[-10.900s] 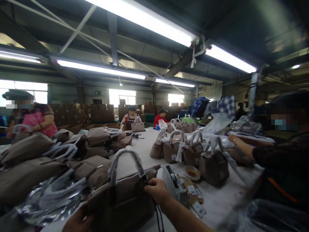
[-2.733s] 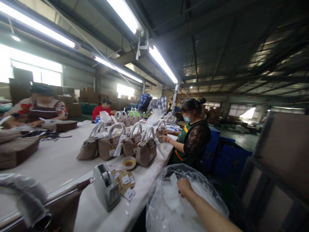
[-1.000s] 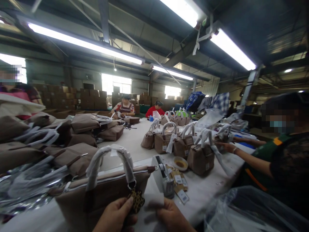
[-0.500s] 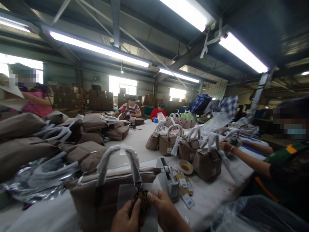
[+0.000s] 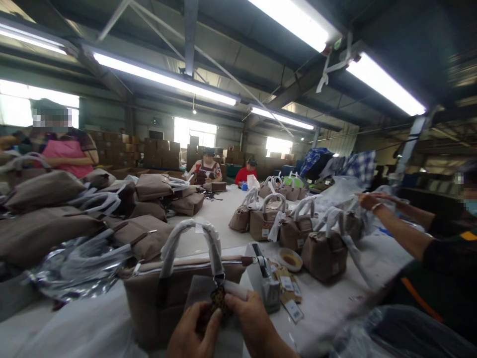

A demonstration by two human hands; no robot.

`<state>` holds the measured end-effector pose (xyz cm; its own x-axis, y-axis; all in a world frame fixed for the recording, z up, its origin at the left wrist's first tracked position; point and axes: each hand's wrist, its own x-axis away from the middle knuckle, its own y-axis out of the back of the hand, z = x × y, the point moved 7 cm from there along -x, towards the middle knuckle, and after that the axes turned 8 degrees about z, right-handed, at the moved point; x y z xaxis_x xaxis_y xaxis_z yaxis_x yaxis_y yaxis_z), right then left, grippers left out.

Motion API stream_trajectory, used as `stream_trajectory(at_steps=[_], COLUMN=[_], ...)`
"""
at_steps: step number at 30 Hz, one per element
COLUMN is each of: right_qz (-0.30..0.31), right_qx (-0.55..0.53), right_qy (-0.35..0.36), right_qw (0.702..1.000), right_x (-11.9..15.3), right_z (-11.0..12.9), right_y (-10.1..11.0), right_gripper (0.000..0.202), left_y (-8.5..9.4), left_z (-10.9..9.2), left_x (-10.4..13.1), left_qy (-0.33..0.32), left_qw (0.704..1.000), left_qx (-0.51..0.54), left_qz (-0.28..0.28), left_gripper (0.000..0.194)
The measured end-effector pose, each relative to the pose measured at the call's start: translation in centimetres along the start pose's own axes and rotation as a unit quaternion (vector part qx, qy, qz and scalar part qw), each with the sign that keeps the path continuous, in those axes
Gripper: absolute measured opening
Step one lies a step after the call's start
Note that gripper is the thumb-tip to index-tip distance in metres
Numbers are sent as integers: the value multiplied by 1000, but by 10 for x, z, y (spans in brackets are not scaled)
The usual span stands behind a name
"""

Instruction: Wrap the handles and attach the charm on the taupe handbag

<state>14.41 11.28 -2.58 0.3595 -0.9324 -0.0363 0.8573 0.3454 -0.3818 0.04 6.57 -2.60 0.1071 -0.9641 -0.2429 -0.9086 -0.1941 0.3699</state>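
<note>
A taupe handbag [image 5: 145, 303] stands upright in front of me, its two handles wrapped in white material. From a metal ring at the base of the near handle hangs a leopard-print charm [image 5: 218, 297]. My left hand [image 5: 192, 330] pinches the charm from the left, thumb on its front. On the other side my right hand [image 5: 257, 320] closes its thumb and fingers at the charm's right edge. A thin white sheet [image 5: 198, 289] lies behind the charm, and its right part curls above my right thumb. My fingers hide the charm's lower part.
A grey tape dispenser [image 5: 265, 281] stands right of the handbag, near tagged cards [image 5: 286, 283] and a round dish [image 5: 289, 259]. Smaller handbags [image 5: 324, 256] line the right side, where a co-worker's arm [image 5: 402, 228] reaches in. Taupe bags [image 5: 44, 233] are piled left, beside clear plastic [image 5: 85, 268].
The sheet's right part now curls forward beside the charm; both hands still grip there. My view has shifted slightly left. The co-worker at right has leaned back, arms reaching farther over the table.
</note>
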Motion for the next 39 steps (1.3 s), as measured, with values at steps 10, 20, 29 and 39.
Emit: stream_trajectory(at_steps=[10, 20, 29, 39], right_qz=[-3, 17, 4, 33], right_qx=[-3, 83, 93, 75], right_qy=[-4, 15, 33, 17], right_qw=[1000, 996, 995, 996], right_x=[-5, 0, -9, -3], right_z=[-1, 20, 9, 15], right_y=[8, -15, -2, -7], right_gripper=[53, 32, 34, 36], left_y=[-7, -2, 48, 34], left_z=[28, 14, 32, 9], left_x=[-23, -19, -9, -13], left_qy=[87, 37, 37, 16], left_qw=[987, 994, 993, 994], left_qx=[111, 5, -73, -30], left_qz=[71, 101, -83, 101], left_gripper=[40, 35, 62, 43])
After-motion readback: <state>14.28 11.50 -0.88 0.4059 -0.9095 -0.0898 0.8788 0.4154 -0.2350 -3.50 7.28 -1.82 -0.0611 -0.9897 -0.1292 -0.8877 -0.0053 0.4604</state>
